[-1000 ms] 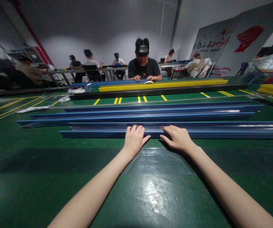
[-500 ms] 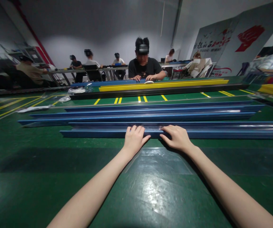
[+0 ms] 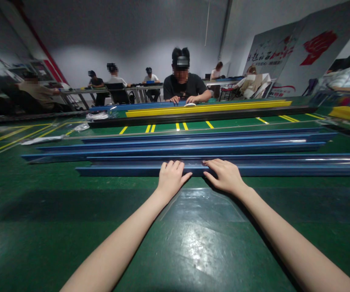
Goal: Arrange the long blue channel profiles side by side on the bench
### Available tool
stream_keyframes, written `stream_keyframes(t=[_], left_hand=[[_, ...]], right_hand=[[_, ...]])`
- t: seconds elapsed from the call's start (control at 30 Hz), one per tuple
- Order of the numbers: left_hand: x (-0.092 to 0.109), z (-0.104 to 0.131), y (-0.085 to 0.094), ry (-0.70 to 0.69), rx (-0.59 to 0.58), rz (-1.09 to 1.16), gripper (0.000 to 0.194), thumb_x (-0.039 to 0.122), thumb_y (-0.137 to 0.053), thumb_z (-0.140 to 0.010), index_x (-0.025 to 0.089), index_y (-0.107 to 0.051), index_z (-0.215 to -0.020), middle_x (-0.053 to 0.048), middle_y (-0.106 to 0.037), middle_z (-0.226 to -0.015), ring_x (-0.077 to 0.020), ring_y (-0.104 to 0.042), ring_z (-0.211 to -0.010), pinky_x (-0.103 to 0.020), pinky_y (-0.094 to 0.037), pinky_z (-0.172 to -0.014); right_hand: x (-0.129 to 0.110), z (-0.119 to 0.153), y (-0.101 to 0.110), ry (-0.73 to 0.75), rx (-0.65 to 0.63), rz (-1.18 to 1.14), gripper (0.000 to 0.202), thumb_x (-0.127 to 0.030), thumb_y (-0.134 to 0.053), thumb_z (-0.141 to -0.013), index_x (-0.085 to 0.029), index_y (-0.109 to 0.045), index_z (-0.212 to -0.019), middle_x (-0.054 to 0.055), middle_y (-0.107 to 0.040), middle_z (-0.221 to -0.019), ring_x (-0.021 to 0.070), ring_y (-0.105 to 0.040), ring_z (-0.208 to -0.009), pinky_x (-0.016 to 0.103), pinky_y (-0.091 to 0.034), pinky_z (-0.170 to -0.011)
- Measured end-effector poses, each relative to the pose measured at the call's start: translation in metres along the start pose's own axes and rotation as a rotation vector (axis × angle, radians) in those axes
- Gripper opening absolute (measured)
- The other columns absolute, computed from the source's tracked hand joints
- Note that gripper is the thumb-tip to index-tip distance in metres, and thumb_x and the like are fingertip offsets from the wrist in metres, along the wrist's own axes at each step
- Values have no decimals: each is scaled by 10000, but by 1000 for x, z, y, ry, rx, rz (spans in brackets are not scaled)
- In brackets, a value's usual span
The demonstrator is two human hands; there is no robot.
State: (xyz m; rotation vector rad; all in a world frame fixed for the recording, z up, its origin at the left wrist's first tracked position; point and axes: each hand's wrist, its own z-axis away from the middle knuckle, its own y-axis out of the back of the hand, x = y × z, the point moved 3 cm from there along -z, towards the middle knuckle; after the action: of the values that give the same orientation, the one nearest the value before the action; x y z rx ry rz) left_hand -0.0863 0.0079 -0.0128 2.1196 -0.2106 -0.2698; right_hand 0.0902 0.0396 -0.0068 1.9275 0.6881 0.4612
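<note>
A long blue U-shaped channel strip [image 3: 126,172] lies crosswise on the green table in front of me. My left hand [image 3: 171,177] grips its near wall, with the fingers over the top edge and the thumb on the front side. A short way to the right, my right hand [image 3: 223,175] holds the same wall in a similar way, its fingertips reaching inside the channel. The inner fingertips of my left hand are partly hidden by the wall. Clear plastic film [image 3: 207,202] lies flat on the table between my forearms.
Behind the held strip lie more blue strips [image 3: 71,154]. Farther back are a yellow strip [image 3: 211,109] and a black strip [image 3: 150,120], then a co-worker [image 3: 187,85] with both hands on a blue strip. Crumpled clear plastic [image 3: 97,116] sits at the left.
The camera view has shifted very slightly. Both my hands keep their places on the blue channel strip, which has not visibly moved.
</note>
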Motion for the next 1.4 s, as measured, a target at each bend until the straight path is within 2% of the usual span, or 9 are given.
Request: stream_keyframes(t=[0.23, 0.77, 1.0, 1.4], left_hand=[[-1, 0, 0, 21, 9, 31, 351, 477, -480, -818, 162, -565, -947, -65, -629, -968, -214, -526, -863, -341, -321, -706], [-3, -1, 1, 34, -17, 31, 337, 491, -464, -820, 174, -579, -809, -67, -631, -803, -217, -529, -776, -333, -308, -661], [-1, 0, 0, 32, 4, -5, 369, 496, -470, -817, 148, -559, -902, -69, -629, -855, -223, -529, -798, -330, -307, -679], [-4, -3, 3, 102, -14, 55, 380, 550, -499, -768, 177, -537, -833, -46, -627, -741, -197, -554, -732, -301, -316, -657]], right_hand=[[-1, 1, -1, 15, 28, 6, 338, -356, -395, -849, -166, -586, -1053, 71, -621, -1113, 193, -551, -1008, 303, -404, -797], [-1, 1, 0, 7, 10, -11, 349, -355, -387, -852, -167, -578, -1077, 79, -615, -1123, 205, -545, -1014, 321, -394, -804], [-2, 2, -1, 6, 14, 0, 346, -360, -383, -860, -161, -566, -1075, 72, -620, -1113, 195, -545, -1011, 310, -378, -801], [1, 3, -3, 6, 13, 13, 347, -372, -388, -861, -154, -536, -1086, 92, -631, -1062, 198, -561, -958, 304, -364, -764]])
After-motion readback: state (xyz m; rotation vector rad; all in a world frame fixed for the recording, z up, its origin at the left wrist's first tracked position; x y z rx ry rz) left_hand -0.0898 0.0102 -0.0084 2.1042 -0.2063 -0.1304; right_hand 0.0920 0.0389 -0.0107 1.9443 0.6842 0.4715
